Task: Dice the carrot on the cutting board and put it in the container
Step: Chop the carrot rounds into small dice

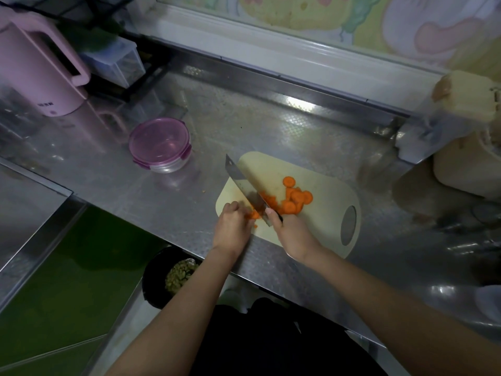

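Carrot pieces [294, 198] lie on the pale cutting board [329, 183], which sits near the front edge of the steel surface [244, 126]. Most of them are round slices, heaped and overlapping near the middle of the board, with one slice lying a little apart at the far side. A few smaller bits sit at the near left corner, under my left hand [232, 226]. That hand's fingers [235, 207] are curled down on those bits, pinning them just beside the blade. My right hand [292, 234] is wrapped tight round the dark handle of the cleaver [241, 180], whose edge is down among the carrot and whose tip points away to the left.

As I judge it, the slicing is done and the dicing has only begun: nearly all the rounds are whole. The container [160, 145] stands well apart on the surface, beyond the board to the left, in front of a pink kettle [35, 63]. Its pink lid looks to be on, and I see no carrot inside. So most of the chopping, the opening of the container and the whole transfer are left.
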